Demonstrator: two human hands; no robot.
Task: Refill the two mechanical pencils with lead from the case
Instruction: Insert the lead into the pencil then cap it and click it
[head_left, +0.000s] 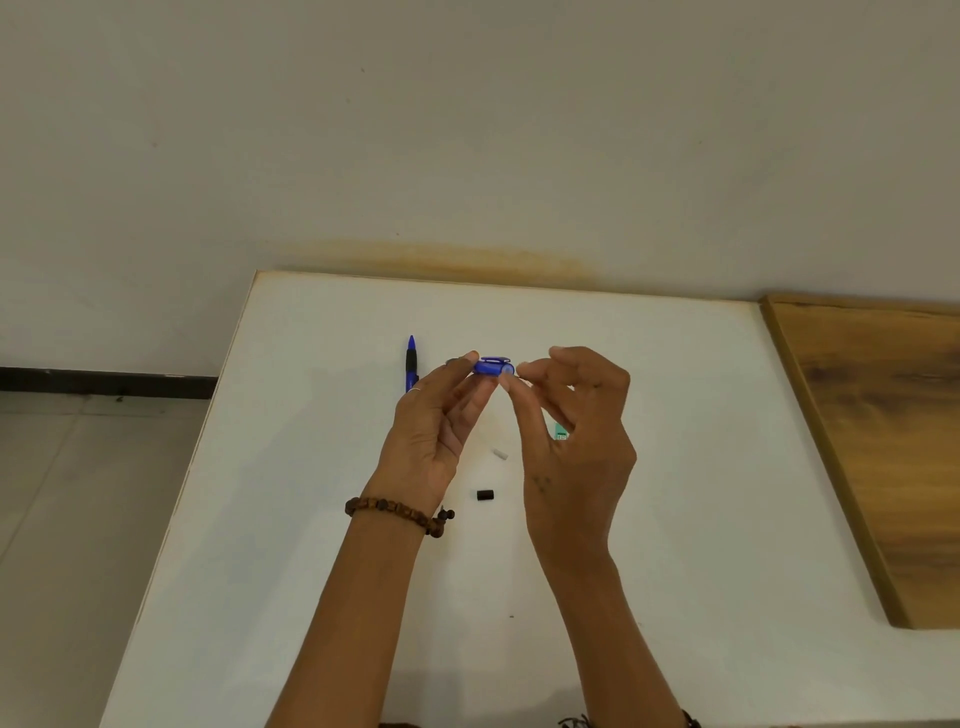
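My left hand (441, 415) holds a blue mechanical pencil (493, 367) above the white table, its open rear end turned toward the camera. My right hand (571, 426) is pinched together right at that open end; whatever is between its fingertips is too thin to see. A second blue pencil with a black grip (411, 364) lies on the table behind my left hand. A small white eraser piece (500, 453) and a black cap (485, 494) lie between my wrists. A green lead case (560, 431) peeks out behind my right hand.
The white table (311, 467) ends at the wall at the back and drops to the floor on the left. A wooden board (883, 441) lies along the table's right side.
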